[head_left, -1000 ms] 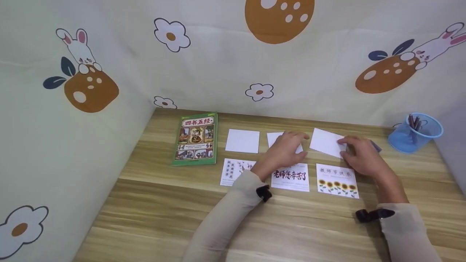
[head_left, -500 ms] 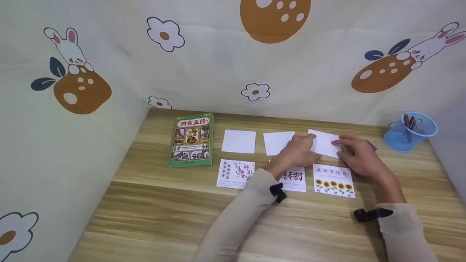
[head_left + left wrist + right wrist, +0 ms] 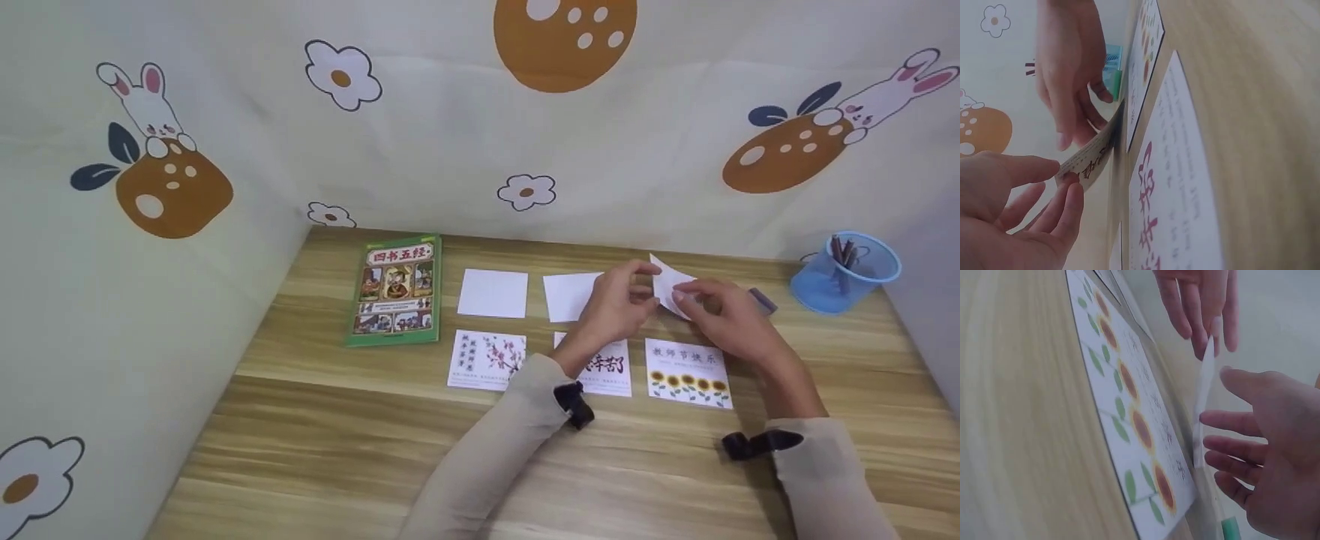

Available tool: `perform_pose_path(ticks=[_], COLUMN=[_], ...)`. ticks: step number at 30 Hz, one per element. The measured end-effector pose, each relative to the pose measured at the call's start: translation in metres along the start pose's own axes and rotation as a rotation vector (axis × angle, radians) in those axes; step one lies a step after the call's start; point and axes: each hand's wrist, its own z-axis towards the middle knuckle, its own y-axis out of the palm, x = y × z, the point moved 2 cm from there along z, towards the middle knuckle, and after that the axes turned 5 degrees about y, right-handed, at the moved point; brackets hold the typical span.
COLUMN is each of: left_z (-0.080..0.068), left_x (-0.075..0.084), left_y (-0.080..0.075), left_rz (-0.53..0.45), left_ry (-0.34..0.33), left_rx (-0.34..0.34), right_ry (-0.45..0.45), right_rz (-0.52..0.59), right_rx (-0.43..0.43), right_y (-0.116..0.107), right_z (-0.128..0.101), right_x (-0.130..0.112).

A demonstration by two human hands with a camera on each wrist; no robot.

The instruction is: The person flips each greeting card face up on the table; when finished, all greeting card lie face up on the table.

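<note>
Your left hand (image 3: 619, 300) pinches the left edge of the held card (image 3: 666, 283) between thumb and fingertips; its other fingers curl loosely. Your right hand (image 3: 739, 322) is at the card's right side, fingers slightly spread and fairly straight. In the right wrist view your right thumb is just apart from the card; whether every fingertip touches, cannot tell.

Held card: right end of back row, beyond the sunflower card (image 3: 686, 375), tilted and bent, left end raised. White face shows in the head view, dark lettering on the other face in the left wrist view. Whether its low edge touches the table (image 3: 337, 450), cannot tell.

Back row, to the left: a middle blank (image 3: 568, 294), partly behind your left hand, then a left blank (image 3: 491, 293). Front row: blossom card (image 3: 499, 352), red-lettered card (image 3: 611, 367) partly covered by your left arm, sunflower card. Green book (image 3: 395, 292) flat at far left; blue cup (image 3: 847, 289) with dark pencils (image 3: 844, 255) upright at far right.
</note>
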Motion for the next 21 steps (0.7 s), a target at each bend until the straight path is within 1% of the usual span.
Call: perform_pose_path(ticks=[5,8,12,15,18,21], left_z=[-0.001,-0.003,-0.004,-0.004,-0.003,-0.003], left_x=[0.001,0.006,0.01,0.011,0.009,0.003], left_y=[0.007,0.01,0.009,0.006,0.004,0.004], left_rz=[-0.121,-0.126,-0.085,-0.057,-0.018,0.074], left_ry=[-0.006,0.003,0.067,0.112,0.112,0.104], left_rx=[0.081,0.084,0.034,-0.017,-0.074,-0.128], right_ry=[-0.025,-0.023,0.007,0.017,0.015,0.013], right_rz=[0.027,0.06,0.094,0.134,0.193,0.229], right_rx=[0.08,0.112,0.169,0.243,0.297,0.324], right_y=[0.004,0.004,0.001,-0.001,-0.003,-0.004], right_z=[-0.001,-0.003,-0.005,-0.006,-0.007,-0.007], right_x=[-0.016,-0.025,-0.034,-0.038,-0.039,-0.037])
